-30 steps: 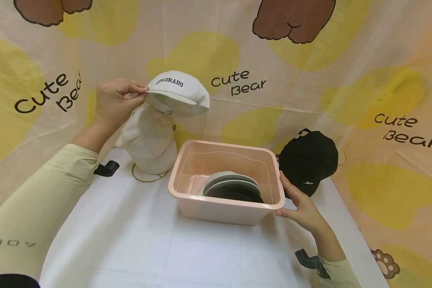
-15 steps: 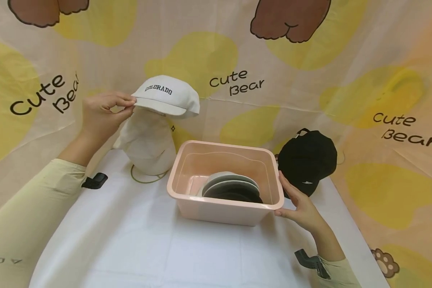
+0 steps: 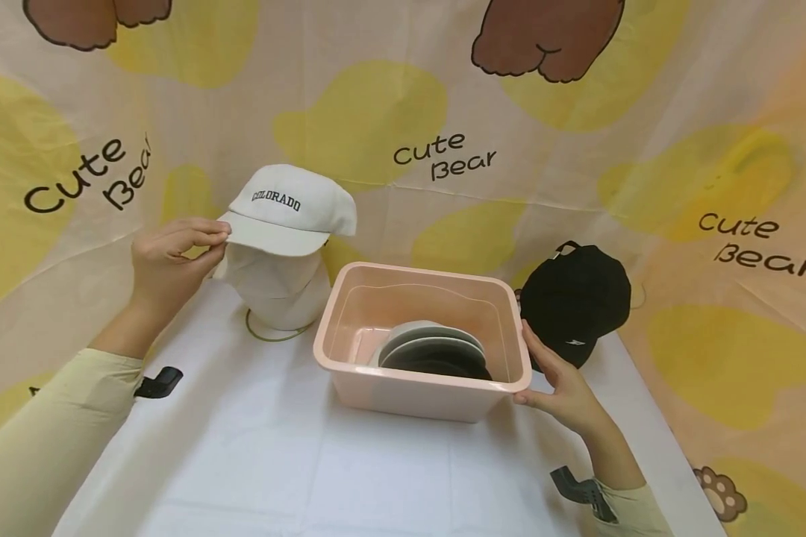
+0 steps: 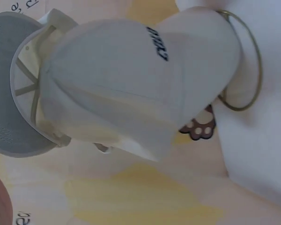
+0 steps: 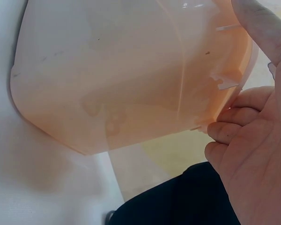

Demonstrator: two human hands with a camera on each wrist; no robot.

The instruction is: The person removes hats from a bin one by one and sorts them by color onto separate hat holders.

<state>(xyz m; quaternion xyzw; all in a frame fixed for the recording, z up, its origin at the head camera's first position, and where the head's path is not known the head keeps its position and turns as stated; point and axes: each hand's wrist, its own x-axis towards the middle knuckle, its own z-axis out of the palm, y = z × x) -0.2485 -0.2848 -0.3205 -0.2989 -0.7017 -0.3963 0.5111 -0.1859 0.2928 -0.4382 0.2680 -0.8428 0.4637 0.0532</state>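
My left hand [image 3: 175,257] pinches the brim edge of a white baseball cap [image 3: 278,201] lettered COLORADO. This cap sits over the top of another white cap [image 3: 275,291] on a stand with a ring base. From the left wrist, the upper cap's grey brim underside [image 4: 9,117] and hollow crown face the lower cap [image 4: 117,79], which also bears dark lettering. My right hand [image 3: 560,388] grips the near right corner of a pink plastic bin [image 3: 416,391], thumb at the front and fingers along the side rim. Its curled fingers show in the right wrist view.
Inside the bin lie stacked rounded pieces [image 3: 433,347], pale and dark, resembling cap brims. Behind the right hand a black cap [image 3: 574,298] with a small white mark hangs on the right. A white-covered table [image 3: 376,477] lies beneath, and a printed cloth [image 3: 551,171] hangs behind.
My left hand has moved down and left with the COLORADO cap, lowering it over the cap on the stand. The right hand and the bin have stayed in place.
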